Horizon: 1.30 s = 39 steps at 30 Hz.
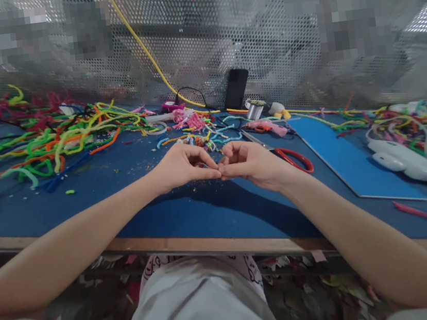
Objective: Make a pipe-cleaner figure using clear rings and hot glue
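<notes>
My left hand and my right hand meet above the blue tabletop, thumbs and fingertips pinched together. Whatever sits between the fingertips is too small or too hidden to make out. Just behind the hands lies a small heap of short twisted pipe cleaners in orange, white, light blue and pink. A pair of scissors with red handles rests beside my right hand, its blades partly covered by that hand.
Long colourful pipe cleaners pile up at the left. A black phone leans on the perforated metal screen, near a wire spool and a pink glue gun. Rightward are a blue board, a white device and more pipe cleaners.
</notes>
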### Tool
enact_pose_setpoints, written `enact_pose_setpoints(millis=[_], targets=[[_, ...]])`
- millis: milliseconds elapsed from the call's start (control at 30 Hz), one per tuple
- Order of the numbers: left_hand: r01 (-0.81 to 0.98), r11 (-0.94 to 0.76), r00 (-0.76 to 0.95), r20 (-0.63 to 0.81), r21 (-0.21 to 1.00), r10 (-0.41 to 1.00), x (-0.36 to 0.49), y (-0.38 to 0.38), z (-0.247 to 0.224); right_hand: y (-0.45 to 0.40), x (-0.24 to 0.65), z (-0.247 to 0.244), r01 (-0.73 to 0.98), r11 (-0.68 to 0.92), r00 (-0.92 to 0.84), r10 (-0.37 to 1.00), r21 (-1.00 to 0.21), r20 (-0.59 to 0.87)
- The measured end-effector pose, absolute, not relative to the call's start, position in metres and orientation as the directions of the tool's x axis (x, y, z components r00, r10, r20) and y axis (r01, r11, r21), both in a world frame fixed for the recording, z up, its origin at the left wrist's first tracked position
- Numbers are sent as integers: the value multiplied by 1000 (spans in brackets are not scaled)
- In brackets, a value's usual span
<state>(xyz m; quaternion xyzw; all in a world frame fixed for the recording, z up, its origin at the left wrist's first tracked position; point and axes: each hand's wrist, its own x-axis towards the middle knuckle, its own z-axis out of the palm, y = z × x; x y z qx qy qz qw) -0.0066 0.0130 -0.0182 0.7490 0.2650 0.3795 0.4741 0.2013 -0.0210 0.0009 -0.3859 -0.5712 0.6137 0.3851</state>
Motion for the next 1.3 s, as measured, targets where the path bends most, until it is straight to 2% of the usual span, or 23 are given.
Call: enact_pose_setpoints(millis=[200,467,867,1133,1300], targets=[[6,-212,545,175,977,820,-6,15,-17,-20,202,0,12,35,-392,919,-999,28],[116,-83,510,12,990,860,-6,12,-12,-18,202,0,64,-14,-379,925,-998,-37],[81,-32,514,-14,996,858,-5,11,-12,-16,205,2,-36,-150,-442,889,-988,-118],[18,34,538,-38,999,842,-4,9,-9,-15,203,0,12,-11,-436,900,-1000,-15],[1,5,517,-5,1000,856,-4,9,-10,-15,202,-3,9,63,-405,913,-998,54]])
